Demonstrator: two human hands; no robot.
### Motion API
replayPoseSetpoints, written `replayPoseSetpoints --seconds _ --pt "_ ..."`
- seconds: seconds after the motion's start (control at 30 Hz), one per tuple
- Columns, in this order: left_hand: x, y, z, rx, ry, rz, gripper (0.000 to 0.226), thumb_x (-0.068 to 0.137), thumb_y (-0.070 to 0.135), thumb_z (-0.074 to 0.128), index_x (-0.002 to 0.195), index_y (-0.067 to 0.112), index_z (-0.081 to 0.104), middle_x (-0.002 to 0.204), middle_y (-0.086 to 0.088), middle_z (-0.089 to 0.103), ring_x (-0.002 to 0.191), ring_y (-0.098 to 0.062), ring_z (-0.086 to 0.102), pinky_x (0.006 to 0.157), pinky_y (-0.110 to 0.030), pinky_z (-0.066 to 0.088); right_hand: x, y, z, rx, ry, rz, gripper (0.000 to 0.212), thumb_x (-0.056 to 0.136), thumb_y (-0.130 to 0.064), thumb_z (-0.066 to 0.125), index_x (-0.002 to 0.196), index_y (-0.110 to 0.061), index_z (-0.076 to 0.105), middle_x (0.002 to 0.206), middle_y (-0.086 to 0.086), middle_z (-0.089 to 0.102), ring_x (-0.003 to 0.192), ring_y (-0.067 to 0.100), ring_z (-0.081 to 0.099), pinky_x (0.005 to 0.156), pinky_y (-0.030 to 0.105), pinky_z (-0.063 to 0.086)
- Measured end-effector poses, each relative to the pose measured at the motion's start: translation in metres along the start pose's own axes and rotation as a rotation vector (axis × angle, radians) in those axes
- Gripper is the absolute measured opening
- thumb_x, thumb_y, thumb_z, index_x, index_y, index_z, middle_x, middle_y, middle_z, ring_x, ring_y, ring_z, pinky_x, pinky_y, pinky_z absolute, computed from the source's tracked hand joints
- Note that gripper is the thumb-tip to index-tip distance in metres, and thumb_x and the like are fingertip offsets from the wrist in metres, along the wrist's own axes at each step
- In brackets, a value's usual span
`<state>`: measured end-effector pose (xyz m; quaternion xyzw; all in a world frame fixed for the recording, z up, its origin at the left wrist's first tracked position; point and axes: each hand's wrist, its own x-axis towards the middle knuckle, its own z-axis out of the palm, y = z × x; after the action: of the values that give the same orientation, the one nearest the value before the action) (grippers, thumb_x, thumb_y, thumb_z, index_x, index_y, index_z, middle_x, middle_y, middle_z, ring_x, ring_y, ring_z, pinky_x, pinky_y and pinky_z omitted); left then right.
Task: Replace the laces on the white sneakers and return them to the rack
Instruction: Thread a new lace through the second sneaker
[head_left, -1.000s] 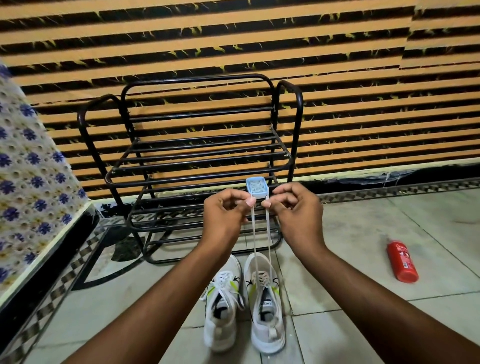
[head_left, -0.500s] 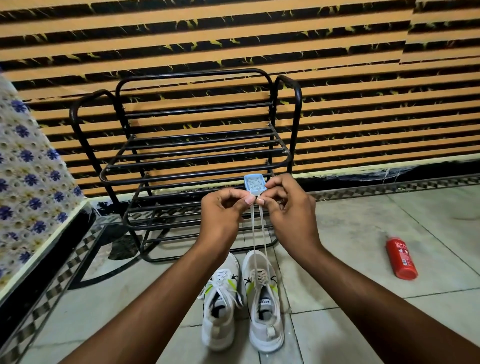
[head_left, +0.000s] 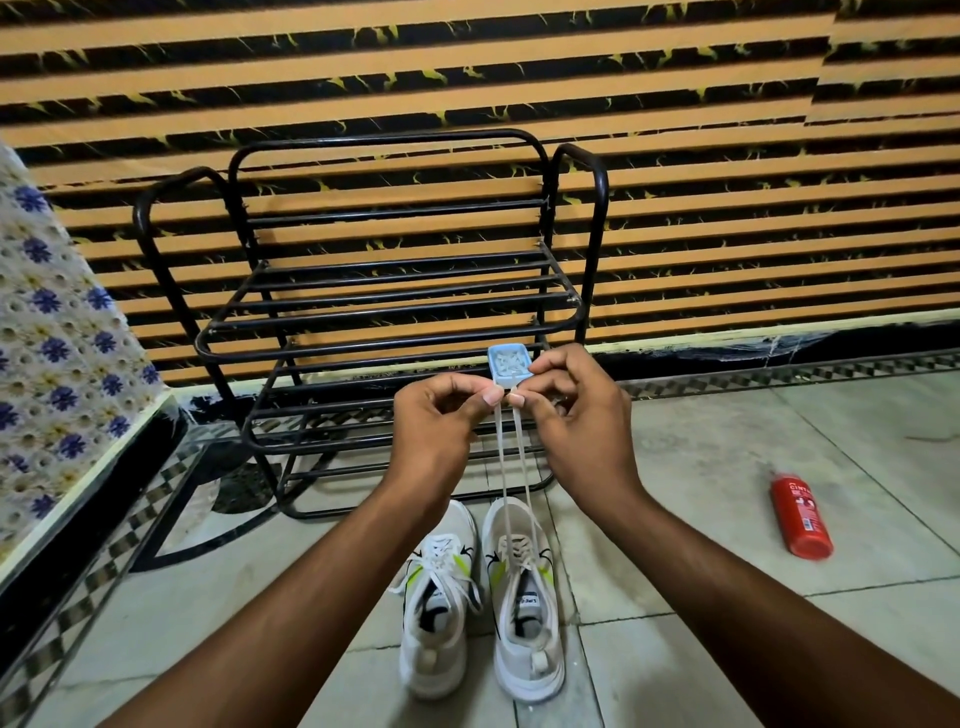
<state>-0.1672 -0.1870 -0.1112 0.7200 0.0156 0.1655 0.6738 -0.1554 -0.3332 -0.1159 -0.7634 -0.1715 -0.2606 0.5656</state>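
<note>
at nine o'clock in the view, a cloth (head_left: 52, 338) printed with blue flowers slopes over a ledge. just toward three o'clock from it stands the black metal rack (head_left: 395, 291), backed against a wall (head_left: 675, 156) of orange and black stripes, its feet on the tiled floor (head_left: 727, 441).

in front of the rack's lower bars, the left hand (head_left: 434, 423) is raised, fingers curled in. its thumb and forefinger are pressed together on the white lace (head_left: 522, 457), just at six o'clock of a small light-blue tag (head_left: 509, 361). the right hand (head_left: 579, 415) faces it from three o'clock, fingers likewise curled, with thumb and forefinger pinched at the tag's lower corner. the two thumbnails sit just beside each other. two strands of the lace hang taut from the tag toward six o'clock.

the white sneakers stand side by side on the floor at six o'clock of the hands, in front of the rack, toes pointing to twelve o'clock. the nine-o'clock sneaker (head_left: 439, 613) is laced, its loose ends spilling to either side. the three-o'clock sneaker (head_left: 524, 597) is the one the taut strands run into, at its upper eyelets.

well apart, at three o'clock of the sneakers, a red bottle (head_left: 800, 514) lies on its side on the tiles.
</note>
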Motion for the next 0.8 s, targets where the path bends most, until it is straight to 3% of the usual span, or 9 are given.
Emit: replayPoseSetpoints --seconds 0.1,0.17,0.27,0.4,0.5,0.57,0.67,0.73,0.8 --pt "0.002 -0.002 -0.002 -0.043 -0.023 -0.036 0.005 0.099 0.008 0.066 0.095 0.009 0.069 0.090 -0.002 0.079 0.086 -0.011 0.075 0.070 -0.019 0.056 0.000 0.006 -0.001 0.021 0.013 0.023 0.022 0.087 -0.005 0.074 0.100 -0.014 0.059 0.081 -0.006 0.072 0.084 0.005 0.070 0.073 0.034 0.060" --pt "0.003 -0.007 -0.003 -0.108 -0.058 -0.094 0.005 0.103 0.007 0.059 0.100 0.005 0.062 0.086 -0.009 0.076 0.074 -0.020 0.074 0.068 -0.028 0.060 -0.002 0.012 -0.004 0.031 0.019 0.052 0.019 0.090 0.001 0.068 0.098 -0.011 0.055 0.082 -0.001 0.067 0.078 0.006 0.070 0.067 0.029 0.060" --pt "0.004 -0.027 -0.004 0.058 -0.094 -0.145 0.004 0.102 0.005 0.059 0.100 0.003 0.062 0.080 -0.005 0.067 0.055 -0.008 0.056 0.053 -0.022 0.048 -0.006 0.034 -0.010 -0.027 -0.030 0.118 0.022 0.096 0.005 0.054 0.097 -0.016 0.051 0.088 0.002 0.060 0.065 0.012 0.069 0.053 0.030 0.056" --pt "0.004 -0.082 -0.006 0.454 -0.292 -0.215 0.012 0.102 0.008 0.057 0.103 0.012 0.068 0.098 -0.003 0.070 0.083 -0.017 0.064 0.070 -0.030 0.051 -0.021 0.078 -0.011 -0.307 -0.177 0.123 0.028 0.091 0.005 0.054 0.090 -0.023 0.060 0.092 -0.002 0.061 0.085 0.009 0.058 0.068 0.022 0.047" --pt "-0.004 -0.116 -0.008 0.771 -0.599 -0.348 0.033 0.102 0.011 0.047 0.132 0.023 0.055 0.120 -0.012 0.066 0.090 -0.023 0.062 0.069 -0.028 0.050 -0.039 0.105 -0.009 -0.404 -0.374 0.190 0.025 0.085 0.002 0.060 0.081 -0.022 0.065 0.088 -0.008 0.062 0.087 0.006 0.056 0.071 0.011 0.038" --pt "-0.012 -0.136 -0.006 0.920 -0.721 -0.421 0.042 0.101 0.016 0.043 0.142 0.026 0.048 0.131 -0.017 0.061 0.117 -0.031 0.055 0.087 -0.032 0.049 -0.053 0.125 -0.006 -0.442 -0.497 0.264 0.022 0.084 -0.003 0.064 0.076 -0.023 0.067 0.083 -0.010 0.063 0.082 0.005 0.057 0.070 0.007 0.037" --pt "-0.021 -0.154 -0.002 1.046 -0.778 -0.401 0.037 0.090 0.025 0.042 0.123 0.021 0.059 0.125 -0.014 0.065 0.123 -0.036 0.055 0.100 -0.042 0.048 -0.074 0.151 0.003 -0.442 -0.649 0.437 0.006 0.083 -0.022 0.073 0.079 -0.023 0.069 0.082 -0.009 0.071 0.085 0.006 0.066 0.076 0.019 0.049" --pt "-0.026 -0.161 0.000 1.075 -0.827 -0.367 0.041 0.078 0.030 0.044 0.113 0.019 0.064 0.119 -0.011 0.068 0.119 -0.036 0.060 0.100 -0.050 0.048 -0.089 0.166 0.010 -0.452 -0.711 0.541 0.018 0.076 -0.035 0.079 0.085 -0.027 0.066 0.084 -0.009 0.072 0.090 0.010 0.068 0.083 0.028 0.054" --pt "-0.032 -0.164 0.002 1.115 -0.817 -0.314 0.031 0.086 0.026 0.050 0.113 0.021 0.066 0.122 -0.006 0.069 0.123 -0.033 0.058 0.103 -0.049 0.042 -0.099 0.175 0.014 -0.493 -0.750 0.609 0.028 0.071 -0.041 0.080 0.090 -0.033 0.060 0.089 -0.013 0.067 0.097 0.014 0.064 0.091 0.035 0.052"
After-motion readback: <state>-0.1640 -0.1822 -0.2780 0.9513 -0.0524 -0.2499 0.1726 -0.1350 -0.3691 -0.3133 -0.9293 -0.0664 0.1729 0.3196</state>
